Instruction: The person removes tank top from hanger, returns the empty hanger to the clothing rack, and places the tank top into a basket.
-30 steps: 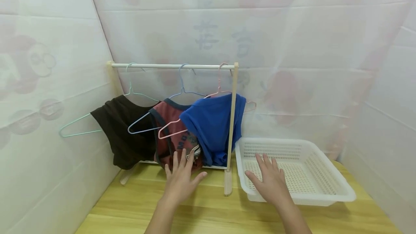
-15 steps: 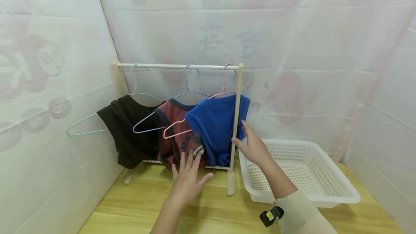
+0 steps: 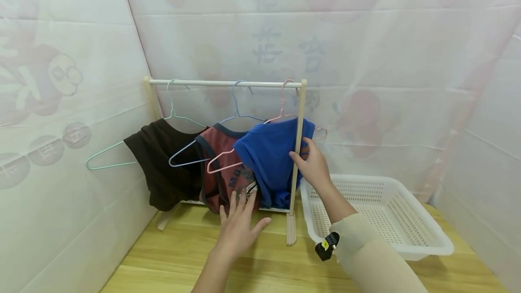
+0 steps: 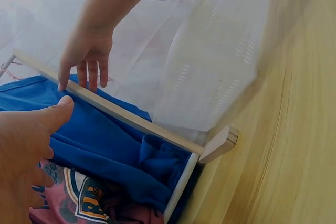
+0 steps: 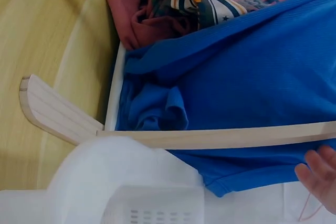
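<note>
A blue garment (image 3: 268,148) hangs from a pink hanger (image 3: 282,98) at the right end of the rack. My right hand (image 3: 315,166) is at the rack's wooden post (image 3: 295,180), thumb on one side and fingers on the other, beside the blue cloth. In the left wrist view, those fingers (image 4: 93,74) hang loosely extended past the post. My left hand (image 3: 238,234) is spread in front of the lower part of a red sleeveless top (image 3: 236,180) with dark trim, overlapping it in the head view. That top is on a blue hanger (image 3: 235,98).
A dark brown top (image 3: 171,171) hangs at the left on a mint-green hanger (image 3: 172,103). The rack's white rail (image 3: 203,83) runs across the top. Right of the rack, a white perforated basket (image 3: 366,178) stands on the wooden table (image 3: 281,270). Pale fabric walls surround everything.
My right hand has moved from over the basket up and left to the rack's post, its sleeve now showing. My left hand stays spread near the red top. The view has shifted slightly.
</note>
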A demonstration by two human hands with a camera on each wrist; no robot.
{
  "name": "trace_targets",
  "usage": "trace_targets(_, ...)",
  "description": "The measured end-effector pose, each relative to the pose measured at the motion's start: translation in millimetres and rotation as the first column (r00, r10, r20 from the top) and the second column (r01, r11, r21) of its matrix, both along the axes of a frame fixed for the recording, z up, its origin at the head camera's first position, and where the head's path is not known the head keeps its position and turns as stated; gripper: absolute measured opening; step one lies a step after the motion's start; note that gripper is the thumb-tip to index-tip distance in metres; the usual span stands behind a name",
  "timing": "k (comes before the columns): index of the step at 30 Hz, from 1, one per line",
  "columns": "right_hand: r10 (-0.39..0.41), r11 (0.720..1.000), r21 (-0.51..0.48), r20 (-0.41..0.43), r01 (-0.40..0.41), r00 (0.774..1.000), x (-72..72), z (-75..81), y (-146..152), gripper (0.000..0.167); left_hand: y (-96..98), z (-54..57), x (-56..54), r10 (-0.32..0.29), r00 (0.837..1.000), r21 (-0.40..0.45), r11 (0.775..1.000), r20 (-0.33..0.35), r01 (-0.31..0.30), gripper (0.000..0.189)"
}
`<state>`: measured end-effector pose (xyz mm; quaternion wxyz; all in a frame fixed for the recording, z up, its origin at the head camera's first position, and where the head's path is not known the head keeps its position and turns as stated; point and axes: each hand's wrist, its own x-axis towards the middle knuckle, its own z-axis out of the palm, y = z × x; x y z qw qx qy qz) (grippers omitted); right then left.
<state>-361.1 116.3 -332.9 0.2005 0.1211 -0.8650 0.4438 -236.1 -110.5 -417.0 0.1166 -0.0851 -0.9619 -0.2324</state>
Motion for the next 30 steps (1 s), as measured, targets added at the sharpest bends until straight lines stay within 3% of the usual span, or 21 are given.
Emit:
trace_targets(9, -0.083, 0.995, 0.052, -0.062, 0.086, 0.995, -7.9, -10.4, -3, 0.056, 3.9, 1.5, 1.6, -0.012, 1.000, 0.015, 1.000, 0.012, 0.012, 0.088)
trace_targets(14, -0.080, 0.995, 0.058, -0.090, 0.086, 0.993, -9.9, -10.0, -3, 0.050, 3.9, 2.2, 2.9, -0.010, 1.000, 0.036, 0.999, 0.014, 0.010, 0.088)
trace_targets(24, 0.012, 0.996, 0.093, 0.044, -0.016, 0.999, -13.0, 0.3, 5, 0.050, 2.4, 0.6, 6.2, -0.017, 1.000, 0.054, 0.998, 0.014, 0.016, 0.084)
trace_targets(30, 0.072, 0.986, 0.143, 0.101, -0.086, 0.992, -20.3, 9.3, 13, 0.050, 3.7, 4.6, 11.3, -0.090, 0.996, 0.120, 0.989, 0.005, 0.089, 0.082)
